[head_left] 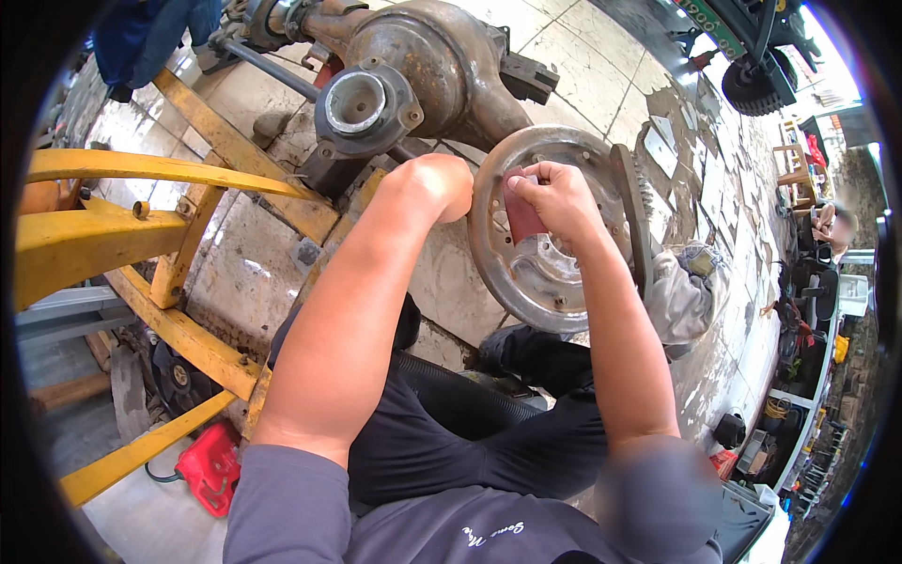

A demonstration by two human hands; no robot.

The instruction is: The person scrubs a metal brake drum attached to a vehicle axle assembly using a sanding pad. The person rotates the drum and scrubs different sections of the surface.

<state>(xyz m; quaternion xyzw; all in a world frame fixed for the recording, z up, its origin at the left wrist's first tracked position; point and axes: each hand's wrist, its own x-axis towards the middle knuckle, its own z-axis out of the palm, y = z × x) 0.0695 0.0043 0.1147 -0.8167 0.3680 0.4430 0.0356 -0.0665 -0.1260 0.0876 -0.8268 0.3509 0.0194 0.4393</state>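
A round grey metal plate (493, 240) with a raised rim and bolt holes, like a brake backing plate, stands tilted in front of me by the axle. My right hand (561, 202) is over its face, pinching a reddish-brown piece of sandpaper (523, 211) between thumb and fingers. The sandpaper lies close against the plate's middle. At the plate's left rim, my left hand (440, 183) is closed like a fist; its fingertips are hidden, so what it grips does not show. A curved toothed metal piece (631, 211) runs along the plate's right side.
A rusty axle housing (413, 70) with a round flange (355, 103) fills the far side. Yellow metal frame beams (113, 240) stand at left. A red tool case (209, 467) lies below them. Broken tiles (714, 179) cover the floor at right. Someone's legs (155, 42) show far left.
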